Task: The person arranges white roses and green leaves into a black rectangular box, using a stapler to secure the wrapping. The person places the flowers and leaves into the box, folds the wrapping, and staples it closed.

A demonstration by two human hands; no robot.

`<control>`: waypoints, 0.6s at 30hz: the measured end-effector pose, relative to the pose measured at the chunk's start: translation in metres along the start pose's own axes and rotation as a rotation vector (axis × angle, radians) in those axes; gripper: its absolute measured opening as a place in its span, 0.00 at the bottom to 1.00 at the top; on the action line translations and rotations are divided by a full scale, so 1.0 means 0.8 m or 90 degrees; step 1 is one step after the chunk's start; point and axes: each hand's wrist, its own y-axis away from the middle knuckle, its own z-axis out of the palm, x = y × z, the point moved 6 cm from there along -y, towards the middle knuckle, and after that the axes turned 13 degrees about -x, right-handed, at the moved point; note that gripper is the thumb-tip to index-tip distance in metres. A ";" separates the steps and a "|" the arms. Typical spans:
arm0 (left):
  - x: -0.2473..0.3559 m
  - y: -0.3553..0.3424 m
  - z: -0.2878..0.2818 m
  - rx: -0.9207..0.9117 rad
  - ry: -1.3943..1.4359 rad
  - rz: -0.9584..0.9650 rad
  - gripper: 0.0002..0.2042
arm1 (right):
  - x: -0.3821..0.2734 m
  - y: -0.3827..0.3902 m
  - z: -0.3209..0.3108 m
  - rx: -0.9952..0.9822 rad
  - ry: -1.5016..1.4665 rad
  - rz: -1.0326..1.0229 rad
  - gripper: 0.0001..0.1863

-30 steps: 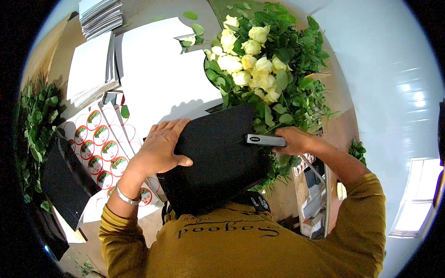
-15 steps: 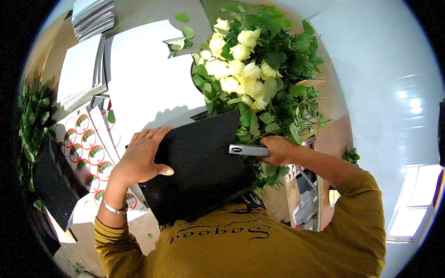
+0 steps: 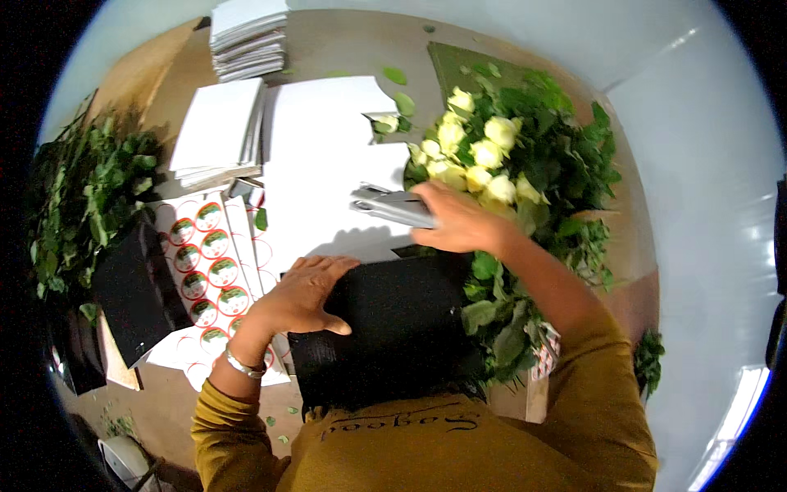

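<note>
A black wrapping sheet or sleeve point(image 3: 393, 336) lies against my body at the table's near edge. My left hand point(image 3: 307, 295) rests flat on its left part, fingers stretched out and thumb apart. A small bright speck, perhaps a staple, shows on the black sheet's right side. My right hand point(image 3: 459, 217) grips a silver-grey stapler point(image 3: 395, 207) above the white paper, beyond the sheet's far edge. Just right of that hand lies a bunch of pale yellow roses point(image 3: 488, 153) with green leaves, partly covered by the hand and forearm.
White paper sheets point(image 3: 316, 123) spread over the table's middle, beside stacked white sheets point(image 3: 215, 127) and a taller stack point(image 3: 248, 41) farther back. Round red-edged stickers point(image 3: 221, 271) and another black piece point(image 3: 139, 287) lie left. Leafy stems point(image 3: 106, 180) fill the far left.
My right hand has lifted the stapler off the black sheet's right edge and carried it forward and left over the white paper. My left hand stays on the sheet. The view has shifted.
</note>
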 end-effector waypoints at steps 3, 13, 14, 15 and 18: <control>-0.004 -0.003 0.001 -0.005 0.003 -0.004 0.42 | -0.019 -0.115 0.021 0.102 0.142 -0.026 0.35; 0.026 -0.032 -0.006 0.007 -0.119 -0.120 0.31 | -0.040 -0.076 0.024 0.374 0.257 -0.218 0.22; 0.039 -0.046 -0.005 0.028 -0.113 -0.064 0.30 | -0.040 -0.062 0.022 0.370 0.267 -0.230 0.21; 0.052 -0.062 -0.002 0.050 -0.106 -0.011 0.29 | -0.042 -0.049 0.019 0.366 0.279 -0.247 0.20; 0.084 -0.109 0.012 0.065 -0.109 0.083 0.29 | -0.047 -0.006 0.008 0.385 0.281 -0.300 0.13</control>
